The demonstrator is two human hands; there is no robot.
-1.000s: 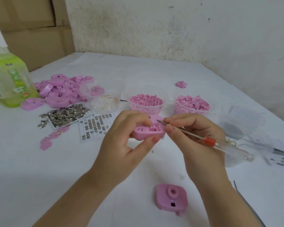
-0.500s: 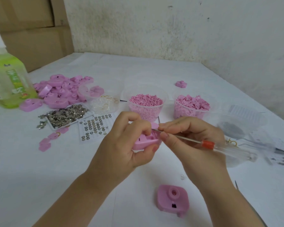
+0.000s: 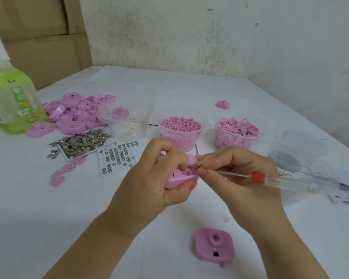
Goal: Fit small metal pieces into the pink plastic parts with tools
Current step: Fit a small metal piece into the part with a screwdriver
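Left hand grips the pink part, right hand pinches the screwdriver, tip pointing nine o'clock into it, table open toward seven.

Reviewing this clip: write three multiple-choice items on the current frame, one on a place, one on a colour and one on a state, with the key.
1. Where is the square pink part? A) on the table, close to the person B) in a tub C) on the bottle
2. The collar on the screwdriver is: A) blue B) red C) black
3. The left hand: A) lies flat B) grips a pink part C) holds the bottle

Key: 1A, it lies alone on the white surface; 2B, a red band sits between shaft and clear handle; 3B, the fingers curl round the part.
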